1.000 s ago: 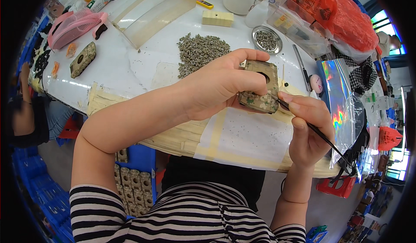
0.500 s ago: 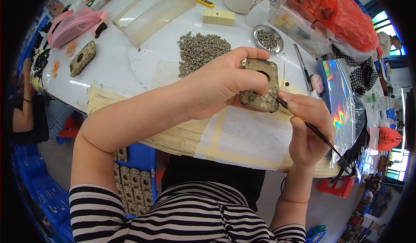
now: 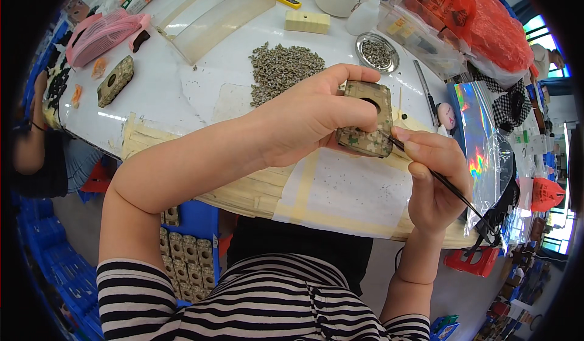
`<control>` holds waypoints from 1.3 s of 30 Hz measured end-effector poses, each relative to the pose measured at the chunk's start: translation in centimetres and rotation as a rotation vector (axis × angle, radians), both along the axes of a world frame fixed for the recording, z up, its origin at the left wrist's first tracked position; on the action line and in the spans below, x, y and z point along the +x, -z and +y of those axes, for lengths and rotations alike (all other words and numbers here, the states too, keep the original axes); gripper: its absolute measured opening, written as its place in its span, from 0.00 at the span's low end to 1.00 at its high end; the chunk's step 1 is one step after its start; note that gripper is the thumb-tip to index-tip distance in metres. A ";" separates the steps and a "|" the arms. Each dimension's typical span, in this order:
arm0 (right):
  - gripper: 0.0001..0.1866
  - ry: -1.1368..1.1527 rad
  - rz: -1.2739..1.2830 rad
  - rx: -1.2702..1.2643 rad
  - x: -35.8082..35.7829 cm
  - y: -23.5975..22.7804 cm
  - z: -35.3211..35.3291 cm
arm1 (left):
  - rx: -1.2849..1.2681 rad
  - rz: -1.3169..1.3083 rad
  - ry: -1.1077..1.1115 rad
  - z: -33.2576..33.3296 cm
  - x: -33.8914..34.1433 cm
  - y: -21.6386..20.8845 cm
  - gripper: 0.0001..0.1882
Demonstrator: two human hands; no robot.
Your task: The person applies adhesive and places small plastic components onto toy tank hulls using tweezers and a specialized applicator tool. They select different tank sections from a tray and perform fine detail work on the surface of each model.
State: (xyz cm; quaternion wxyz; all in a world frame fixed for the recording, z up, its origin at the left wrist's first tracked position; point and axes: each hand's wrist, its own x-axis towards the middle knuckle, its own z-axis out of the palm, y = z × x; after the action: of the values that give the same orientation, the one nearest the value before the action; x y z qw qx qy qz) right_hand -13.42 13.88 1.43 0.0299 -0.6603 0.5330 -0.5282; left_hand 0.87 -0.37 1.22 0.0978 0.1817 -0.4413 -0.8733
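Note:
My left hand (image 3: 340,110) is closed around a small camouflage-patterned case (image 3: 382,122) with a round dark hole, held up over the table's front edge. The thumb lies across its face. In my right hand (image 3: 438,173) is a thin black tool that looks like tweezers (image 3: 449,186), pinched near its front. Its tip meets the lower right part of the case. Whatever the tip touches is too small to make out. Beyond my left hand lies a heap of small metallic parts (image 3: 283,67). A round metal dish (image 3: 359,43) holds more of them.
A white paper sheet (image 3: 340,189) with tiny specks is taped at the front edge. Another camouflage case (image 3: 115,82) and a pink mesh item (image 3: 100,40) lie left. At right are a pen-like tool (image 3: 424,88) and shiny film (image 3: 471,128). Several cases fill a blue crate (image 3: 210,219) below.
Both hands and the case stay nearly in place. The tweezers' rear end has swung slightly. At the far left, another person's arm has shifted a little.

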 end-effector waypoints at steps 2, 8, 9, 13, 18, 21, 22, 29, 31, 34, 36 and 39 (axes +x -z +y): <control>0.10 0.001 0.012 0.004 0.0 0.0 0.0 | -0.005 0.002 0.000 0.0 0.0 0.1 0.33; 0.10 -0.010 0.022 -0.009 -0.1 0.0 -0.1 | 0.000 0.001 0.005 0.0 -0.1 0.1 0.32; 0.10 -0.012 0.019 -0.012 -0.2 0.0 -0.1 | 0.002 0.000 0.004 0.0 0.0 0.1 0.32; 0.10 -0.018 0.050 -0.015 -0.3 0.0 -0.2 | 0.001 -0.003 0.007 0.0 0.0 0.1 0.32; 0.11 -0.005 0.040 -0.016 -0.2 0.0 -0.1 | 0.003 -0.001 0.006 0.0 0.0 0.1 0.32; 0.11 -0.001 0.017 -0.019 -0.3 0.2 0.0 | 0.005 0.003 0.012 0.0 0.0 0.1 0.32; 0.11 -0.002 0.021 -0.022 -0.3 0.2 0.0 | 0.004 0.002 0.014 0.0 0.0 0.1 0.32; 0.11 -0.007 0.027 -0.026 -0.3 0.2 -0.1 | 0.005 -0.005 0.010 0.0 0.0 0.0 0.31; 0.11 -0.006 0.031 -0.022 -0.2 0.1 0.0 | 0.008 -0.001 0.012 0.0 0.0 0.0 0.31; 0.11 -0.008 0.046 -0.014 -0.3 0.0 0.0 | 0.004 0.001 0.011 0.0 0.0 0.0 0.31; 0.11 -0.009 0.051 -0.012 -0.3 0.0 0.0 | 0.000 -0.001 0.009 0.1 0.0 -0.1 0.31; 0.11 -0.009 0.054 -0.011 -0.2 -0.1 0.1 | -0.001 -0.003 0.009 0.2 0.0 -0.1 0.31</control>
State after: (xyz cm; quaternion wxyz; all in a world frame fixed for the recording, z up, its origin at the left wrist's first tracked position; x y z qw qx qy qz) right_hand -13.65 14.00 1.54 0.0141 -0.6768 0.5277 -0.5130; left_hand 0.83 -0.22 1.36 0.0934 0.1813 -0.4428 -0.8731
